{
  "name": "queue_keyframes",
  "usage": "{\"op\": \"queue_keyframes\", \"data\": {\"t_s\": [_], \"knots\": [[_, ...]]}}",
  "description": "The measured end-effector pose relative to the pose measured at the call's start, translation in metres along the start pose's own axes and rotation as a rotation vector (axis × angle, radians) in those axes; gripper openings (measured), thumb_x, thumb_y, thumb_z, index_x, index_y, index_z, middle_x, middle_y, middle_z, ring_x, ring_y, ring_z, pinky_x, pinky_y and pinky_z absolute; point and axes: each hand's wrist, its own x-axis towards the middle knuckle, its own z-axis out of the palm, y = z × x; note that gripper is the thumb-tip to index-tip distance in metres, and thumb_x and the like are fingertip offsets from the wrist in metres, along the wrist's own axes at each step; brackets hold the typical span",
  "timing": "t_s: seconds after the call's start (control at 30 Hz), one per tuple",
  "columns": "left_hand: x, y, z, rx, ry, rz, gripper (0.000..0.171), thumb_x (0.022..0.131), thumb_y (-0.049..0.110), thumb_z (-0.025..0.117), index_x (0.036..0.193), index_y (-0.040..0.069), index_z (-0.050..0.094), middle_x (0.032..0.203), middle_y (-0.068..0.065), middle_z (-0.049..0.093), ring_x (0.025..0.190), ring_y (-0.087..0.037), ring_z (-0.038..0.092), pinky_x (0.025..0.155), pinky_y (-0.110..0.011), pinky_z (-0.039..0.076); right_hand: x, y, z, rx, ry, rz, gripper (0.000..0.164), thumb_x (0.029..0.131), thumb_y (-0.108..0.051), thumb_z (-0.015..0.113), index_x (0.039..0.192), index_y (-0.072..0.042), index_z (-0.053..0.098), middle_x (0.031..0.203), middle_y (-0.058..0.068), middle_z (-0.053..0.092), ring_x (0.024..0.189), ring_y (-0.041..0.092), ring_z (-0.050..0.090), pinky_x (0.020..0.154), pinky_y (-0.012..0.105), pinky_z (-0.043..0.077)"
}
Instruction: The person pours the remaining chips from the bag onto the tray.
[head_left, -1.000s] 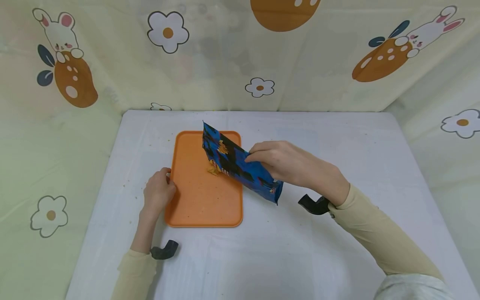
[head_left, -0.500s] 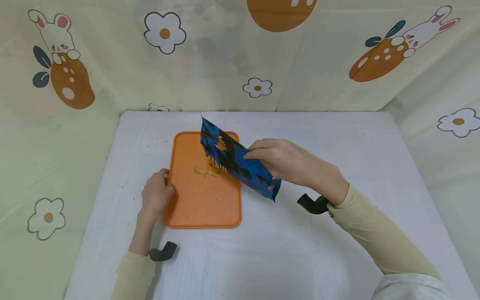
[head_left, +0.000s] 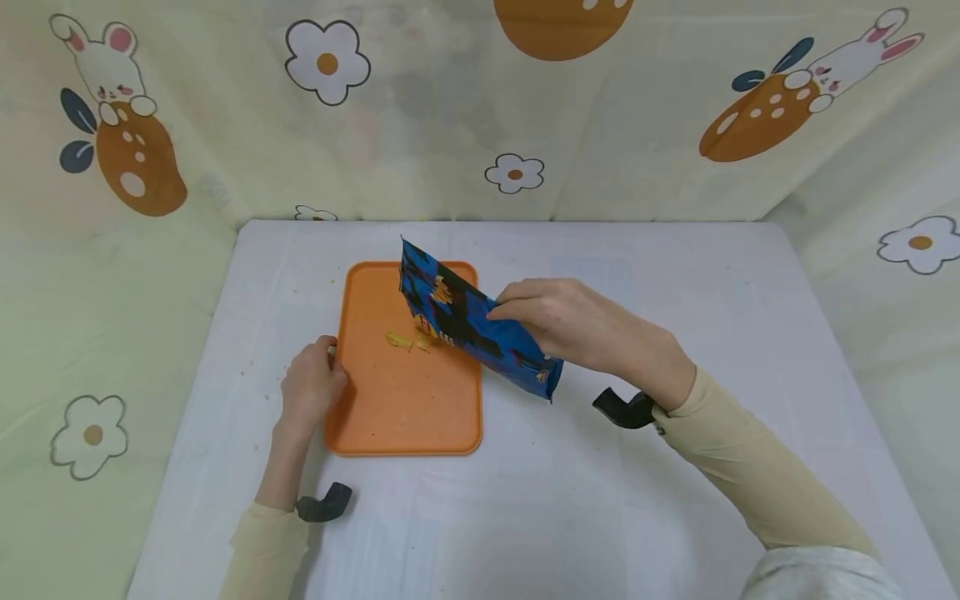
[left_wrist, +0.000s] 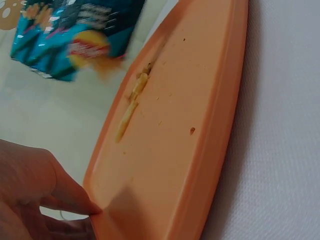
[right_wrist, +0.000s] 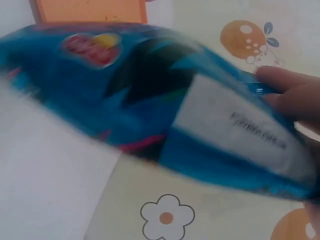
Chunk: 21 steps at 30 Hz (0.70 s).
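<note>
My right hand (head_left: 558,321) grips a blue and black snack bag (head_left: 480,329) by its upper side. The bag slants over the right half of an orange tray (head_left: 405,408), its far left end lower over the tray's middle. A few yellow stick-shaped snack pieces (head_left: 399,340) lie on the tray beside the bag; the left wrist view shows snack sticks (left_wrist: 126,121) in a line near one side. With thumb and fingers, my left hand (head_left: 309,383) pinches the tray's left rim. In the right wrist view the bag (right_wrist: 140,100) fills much of the picture, blurred.
The tray stands on a white-covered table (head_left: 600,508) dotted with small crumbs. A patterned curtain (head_left: 427,125) with flowers and rabbits rises behind the table and on both sides. Black wrist-mounted pieces (head_left: 326,502) stick out from both wrists.
Several snack pieces have come out onto the tray beside the bag, where only a little yellow showed before. The bag rose slightly and came back down; both hands keep their hold.
</note>
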Motion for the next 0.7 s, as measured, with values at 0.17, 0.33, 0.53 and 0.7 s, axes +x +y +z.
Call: {"op": "queue_keyframes", "data": {"t_s": [0.17, 0.33, 0.53, 0.7], "knots": [[-0.0013, 0.0002, -0.0009, 0.001, 0.003, -0.004, 0.043, 0.091, 0.007, 0.048, 0.132, -0.003, 0.051, 0.104, -0.023, 0.064, 0.085, -0.035, 0.063, 0.062, -0.042, 0.05, 0.0005, 0.0003, -0.0013, -0.013, -0.008, -0.005, 0.023, 0.088, 0.005, 0.063, 0.108, -0.002, 0.072, 0.109, 0.01, 0.071, 0.1, 0.021, 0.068, 0.086, 0.031, 0.056], [-0.0017, 0.0018, -0.0024, 0.002, -0.001, -0.007, 0.042, 0.091, 0.007, 0.048, 0.132, -0.003, 0.051, 0.104, -0.023, 0.063, 0.085, -0.034, 0.063, 0.064, -0.044, 0.05, -0.0005, -0.0001, -0.003, -0.021, -0.022, 0.002, 0.026, 0.088, 0.007, 0.06, 0.108, -0.002, 0.073, 0.108, 0.009, 0.071, 0.1, 0.02, 0.068, 0.085, 0.03, 0.056], [-0.0025, 0.004, -0.0036, 0.011, -0.005, -0.012, 0.042, 0.092, 0.006, 0.048, 0.132, -0.004, 0.051, 0.104, -0.025, 0.063, 0.083, -0.034, 0.062, 0.062, -0.043, 0.05, -0.0024, 0.0004, -0.0011, -0.009, -0.042, 0.029, 0.026, 0.089, 0.008, 0.057, 0.108, -0.003, 0.073, 0.109, 0.009, 0.071, 0.099, 0.02, 0.069, 0.084, 0.03, 0.056], [-0.0016, 0.0047, -0.0028, 0.014, -0.001, -0.021, 0.041, 0.092, 0.007, 0.049, 0.132, -0.003, 0.051, 0.103, -0.023, 0.063, 0.082, -0.033, 0.062, 0.062, -0.042, 0.05, -0.0041, 0.0013, 0.0004, 0.005, -0.043, 0.044, 0.027, 0.089, 0.009, 0.057, 0.108, -0.003, 0.073, 0.109, 0.009, 0.071, 0.099, 0.02, 0.069, 0.084, 0.03, 0.056]]}}
